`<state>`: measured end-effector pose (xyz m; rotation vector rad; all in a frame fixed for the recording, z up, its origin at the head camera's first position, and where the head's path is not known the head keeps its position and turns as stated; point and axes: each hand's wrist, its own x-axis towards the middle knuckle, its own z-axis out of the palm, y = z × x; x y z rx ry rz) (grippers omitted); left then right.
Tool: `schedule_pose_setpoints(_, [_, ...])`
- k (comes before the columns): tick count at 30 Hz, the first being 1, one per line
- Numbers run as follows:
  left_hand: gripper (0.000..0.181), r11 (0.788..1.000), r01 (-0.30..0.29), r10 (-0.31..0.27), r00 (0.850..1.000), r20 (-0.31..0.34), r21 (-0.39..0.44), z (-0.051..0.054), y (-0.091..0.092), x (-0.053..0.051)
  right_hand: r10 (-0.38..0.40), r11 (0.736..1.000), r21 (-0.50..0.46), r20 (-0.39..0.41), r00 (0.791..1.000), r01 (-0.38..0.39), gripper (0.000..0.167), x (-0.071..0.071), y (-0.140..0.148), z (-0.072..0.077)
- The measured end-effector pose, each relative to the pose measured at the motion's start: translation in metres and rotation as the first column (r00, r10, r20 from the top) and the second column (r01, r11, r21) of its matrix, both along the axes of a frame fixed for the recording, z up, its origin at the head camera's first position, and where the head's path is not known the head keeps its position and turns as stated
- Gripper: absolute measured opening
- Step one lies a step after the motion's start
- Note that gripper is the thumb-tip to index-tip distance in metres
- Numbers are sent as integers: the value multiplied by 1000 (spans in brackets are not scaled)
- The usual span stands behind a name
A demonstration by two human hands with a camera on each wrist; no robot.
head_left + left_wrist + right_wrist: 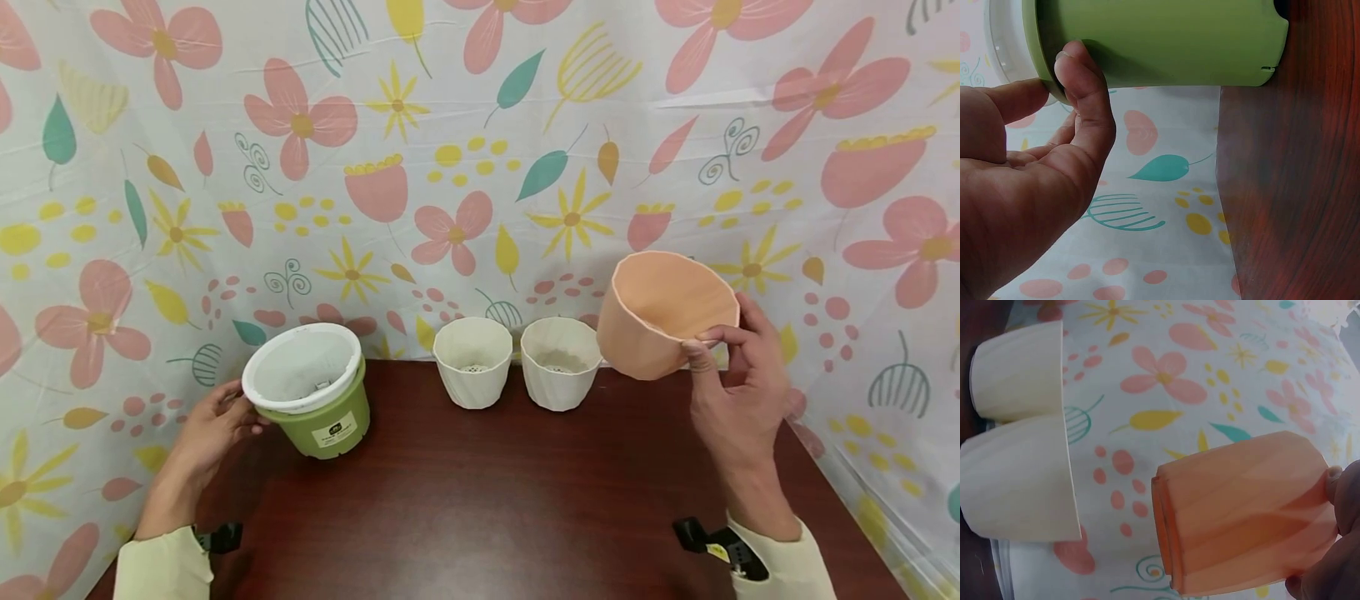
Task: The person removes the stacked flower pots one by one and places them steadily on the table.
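My right hand (742,392) pinches the rim of a peach flowerpot (637,346) between thumb and fingers. The pot is off the table, tilted, with its mouth toward the head camera; the right wrist view shows its ribbed side and base. At the left, a green flowerpot (330,433) with a pale label stands on the table, and a white pot (300,367) sits nested in it. My left hand (213,429) holds the green pot's rim at its left side, thumb and a bent finger about the edge in the left wrist view.
Two cream flowerpots (474,367) with holes in their bottoms stand side by side at the back of the dark red-brown table (480,500). Behind and beside the table hangs a flower-printed cloth (450,108). Both wrists wear black straps.
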<state>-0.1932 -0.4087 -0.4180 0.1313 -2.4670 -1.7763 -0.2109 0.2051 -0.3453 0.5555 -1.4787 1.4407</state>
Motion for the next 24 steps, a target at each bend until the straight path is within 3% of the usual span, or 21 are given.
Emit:
schedule_pose_setpoints(11, [72, 1000, 3, -3, 1000, 8, -13, 2, 1, 1, -122, 993, -6, 30, 992, 122, 32, -6, 16, -2])
schedule_pose_setpoints(17, [73, 1000, -7, 8, 1000, 20, -16, 1, 0, 0, -134, 991, 9, 27, 991, 134, 35, -10, 24, -3])
schedule_pose_setpoints(24, [73, 1000, 6, -6, 1000, 12, -6, 1, 0, 1, -170, 985, 18, 95, 981, 169, 27, -22, 36, -22])
